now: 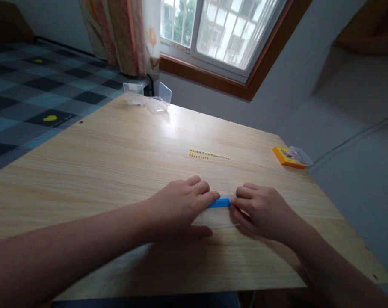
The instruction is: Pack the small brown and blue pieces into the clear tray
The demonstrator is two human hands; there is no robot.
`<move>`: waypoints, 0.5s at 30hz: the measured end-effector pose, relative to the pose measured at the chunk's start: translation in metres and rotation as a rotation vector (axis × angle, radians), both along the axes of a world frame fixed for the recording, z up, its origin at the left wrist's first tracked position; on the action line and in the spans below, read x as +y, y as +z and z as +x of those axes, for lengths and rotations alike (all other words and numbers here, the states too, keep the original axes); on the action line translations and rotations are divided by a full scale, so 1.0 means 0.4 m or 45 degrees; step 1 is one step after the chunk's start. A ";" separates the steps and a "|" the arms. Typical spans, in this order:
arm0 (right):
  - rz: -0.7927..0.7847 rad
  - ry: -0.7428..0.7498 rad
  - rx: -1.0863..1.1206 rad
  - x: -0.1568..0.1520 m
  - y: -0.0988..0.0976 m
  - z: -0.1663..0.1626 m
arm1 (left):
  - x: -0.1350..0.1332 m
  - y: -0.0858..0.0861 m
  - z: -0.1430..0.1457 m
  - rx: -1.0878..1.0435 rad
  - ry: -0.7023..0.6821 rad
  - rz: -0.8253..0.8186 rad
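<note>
A clear plastic sheet or pouch (pixel 221 179) lies flat on the wooden table (pixel 116 162) in front of me, with a small blue bar (pixel 219 203) on it. My left hand (pixel 181 207) rests on the sheet's left side, fingers curled against the blue bar's left end. My right hand (pixel 261 209) presses on the right side, fingertips pinched at the bar's right end. Just beyond the sheet lies a row of tiny yellow and dark pieces (pixel 206 155).
Two open clear plastic boxes (pixel 147 97) stand at the table's far edge near a curtain (pixel 123 34) and window. An orange box with a clear lid (pixel 291 157) sits at the right edge. A checkered bedspread (pixel 36 94) lies to the left.
</note>
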State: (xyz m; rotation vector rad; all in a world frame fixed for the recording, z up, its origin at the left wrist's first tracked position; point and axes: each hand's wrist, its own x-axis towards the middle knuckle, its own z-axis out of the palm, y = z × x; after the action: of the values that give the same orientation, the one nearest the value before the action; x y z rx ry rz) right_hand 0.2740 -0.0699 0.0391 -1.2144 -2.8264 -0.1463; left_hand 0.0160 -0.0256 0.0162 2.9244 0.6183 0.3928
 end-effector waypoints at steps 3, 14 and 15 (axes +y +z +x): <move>0.012 -0.043 -0.004 0.002 -0.001 -0.001 | -0.001 -0.001 0.001 -0.014 -0.005 0.004; 0.010 -0.011 0.018 -0.002 0.008 0.008 | -0.002 -0.009 0.001 -0.013 -0.006 -0.006; 0.009 -0.007 0.011 -0.001 0.008 0.006 | -0.002 -0.010 0.001 -0.018 -0.008 -0.006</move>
State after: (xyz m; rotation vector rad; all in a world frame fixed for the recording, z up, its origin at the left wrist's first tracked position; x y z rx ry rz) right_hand 0.2765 -0.0705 0.0423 -1.2186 -2.8126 -0.1511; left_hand 0.0164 -0.0263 0.0122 2.9159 0.6072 0.4107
